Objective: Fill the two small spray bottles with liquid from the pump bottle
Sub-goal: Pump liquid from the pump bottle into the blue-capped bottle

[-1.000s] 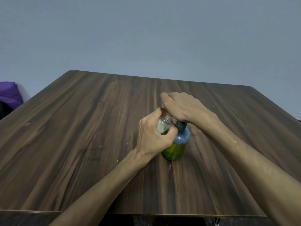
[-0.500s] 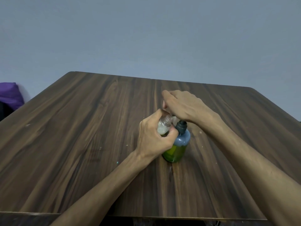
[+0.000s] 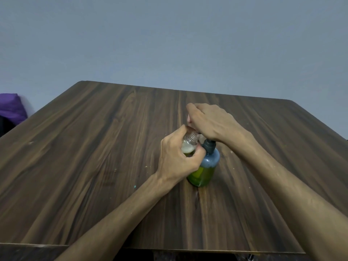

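A pump bottle [image 3: 206, 166] with green liquid in its lower half and a dark collar stands at the table's middle. My right hand [image 3: 209, 122] lies over its pump head with fingers curled down around it; the head itself is hidden. My left hand [image 3: 177, 161] grips a small clear spray bottle [image 3: 190, 143], uncapped, its threaded neck tilted up under the pump's spout. Foam and a little green liquid show inside it. No second small bottle is in sight.
The dark wood table [image 3: 94, 157] spreads wide on all sides of the bottles, with its front edge near me. A purple bundle [image 3: 11, 107] sits beyond the left edge against the grey wall.
My right hand has risen a little on the pump, so more of the dark neck shows. The left hand keeps the small bottle in the same place.
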The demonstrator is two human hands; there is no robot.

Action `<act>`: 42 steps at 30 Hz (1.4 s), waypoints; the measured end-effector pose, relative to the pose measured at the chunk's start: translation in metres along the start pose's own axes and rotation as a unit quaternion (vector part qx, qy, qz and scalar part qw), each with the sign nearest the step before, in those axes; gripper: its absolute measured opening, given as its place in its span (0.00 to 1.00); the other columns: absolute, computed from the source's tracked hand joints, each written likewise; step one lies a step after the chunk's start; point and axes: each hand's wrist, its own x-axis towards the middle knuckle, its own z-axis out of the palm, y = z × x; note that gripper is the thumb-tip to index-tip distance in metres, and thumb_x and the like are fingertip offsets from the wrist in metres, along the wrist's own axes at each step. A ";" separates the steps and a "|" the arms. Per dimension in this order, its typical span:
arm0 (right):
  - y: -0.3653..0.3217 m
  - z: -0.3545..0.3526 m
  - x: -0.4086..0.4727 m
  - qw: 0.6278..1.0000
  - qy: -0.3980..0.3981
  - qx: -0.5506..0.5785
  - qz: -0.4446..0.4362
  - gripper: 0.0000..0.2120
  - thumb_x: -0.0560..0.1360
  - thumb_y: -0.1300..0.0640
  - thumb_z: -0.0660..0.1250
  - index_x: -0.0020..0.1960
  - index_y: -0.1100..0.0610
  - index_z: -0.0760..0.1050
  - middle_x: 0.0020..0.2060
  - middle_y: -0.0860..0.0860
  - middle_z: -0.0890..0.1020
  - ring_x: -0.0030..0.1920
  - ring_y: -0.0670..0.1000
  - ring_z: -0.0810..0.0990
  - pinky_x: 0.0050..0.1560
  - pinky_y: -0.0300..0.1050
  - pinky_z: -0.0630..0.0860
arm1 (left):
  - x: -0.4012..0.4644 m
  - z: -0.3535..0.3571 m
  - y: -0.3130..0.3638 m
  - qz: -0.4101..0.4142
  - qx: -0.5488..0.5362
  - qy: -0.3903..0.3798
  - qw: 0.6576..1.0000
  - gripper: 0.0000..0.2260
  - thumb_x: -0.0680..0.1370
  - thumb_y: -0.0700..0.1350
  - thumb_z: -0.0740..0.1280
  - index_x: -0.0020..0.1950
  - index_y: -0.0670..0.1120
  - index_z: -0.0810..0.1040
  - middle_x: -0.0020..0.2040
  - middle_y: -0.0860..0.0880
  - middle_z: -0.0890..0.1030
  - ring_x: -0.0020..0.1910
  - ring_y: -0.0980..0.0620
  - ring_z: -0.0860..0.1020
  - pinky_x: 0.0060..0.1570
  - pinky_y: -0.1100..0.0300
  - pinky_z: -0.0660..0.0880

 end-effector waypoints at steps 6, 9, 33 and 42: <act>-0.003 -0.003 -0.001 1.000 -0.005 -0.014 0.000 0.22 0.82 0.45 0.48 0.46 0.53 0.77 0.43 0.50 0.82 0.42 0.52 0.77 0.44 0.52 0.68 | 0.000 -0.001 -0.001 0.000 0.006 -0.002 1.000 0.09 0.72 0.46 0.71 0.47 0.41 0.79 0.37 0.51 0.81 0.34 0.55 0.79 0.33 0.57 0.77; -0.004 -0.001 -0.001 1.000 -0.012 -0.010 0.006 0.22 0.82 0.45 0.48 0.46 0.52 0.77 0.44 0.51 0.82 0.43 0.52 0.77 0.44 0.52 0.68 | 0.001 -0.001 0.000 0.002 0.008 -0.004 1.000 0.10 0.73 0.46 0.71 0.48 0.40 0.80 0.38 0.51 0.82 0.35 0.54 0.80 0.35 0.55 0.78; -0.002 0.005 -0.002 0.999 -0.006 -0.045 0.001 0.20 0.84 0.42 0.49 0.45 0.51 0.73 0.42 0.47 0.78 0.43 0.52 0.76 0.47 0.53 0.67 | 0.001 -0.001 0.001 0.002 0.010 -0.004 1.000 0.12 0.73 0.46 0.71 0.51 0.40 0.81 0.40 0.50 0.83 0.36 0.53 0.81 0.35 0.52 0.80; -0.001 0.003 -0.003 0.998 0.024 -0.054 -0.007 0.21 0.85 0.40 0.49 0.43 0.51 0.70 0.39 0.47 0.77 0.40 0.51 0.74 0.47 0.52 0.66 | 0.000 -0.001 0.001 -0.002 0.007 -0.003 1.000 0.10 0.72 0.46 0.71 0.48 0.40 0.80 0.38 0.51 0.82 0.34 0.54 0.80 0.33 0.51 0.78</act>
